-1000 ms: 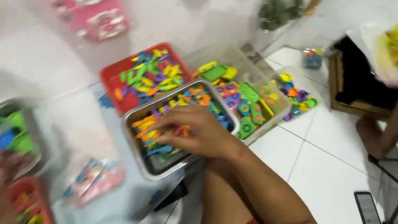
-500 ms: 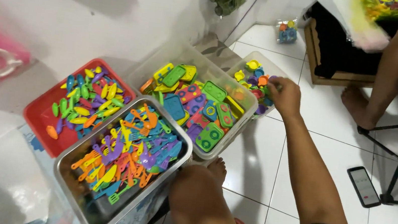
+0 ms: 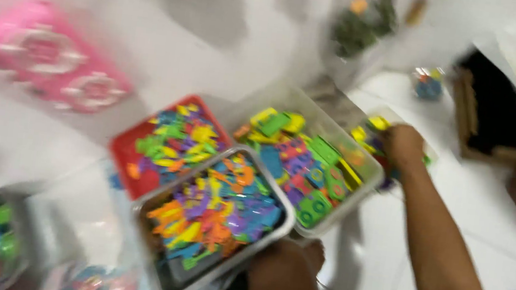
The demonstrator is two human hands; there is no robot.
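Your right hand [image 3: 403,145] reaches out over the far small clear tub [image 3: 428,160], which holds mixed yellow, green and purple pieces; the fingers curl down into it, but the blur hides whether they are pinching anything, so I cannot tell how the grip stands. Just beside that tub, nearer to you, sits a large clear bin [image 3: 361,156] filled with bigger foam shapes in green, yellow, blue and purple. Touching its left side is a red tray [image 3: 127,154] heaped with small green, yellow and purple bits. In front of both lies a clear rectangular tub [image 3: 158,270] full of orange, yellow, blue and purple pieces; your knee [image 3: 284,279] is against its near edge. At the lower left corner another clear box [image 3: 18,217] holds green and blue pieces. A pink toy case [image 3: 51,64] lies well apart on the white floor. Your left hand does not show.
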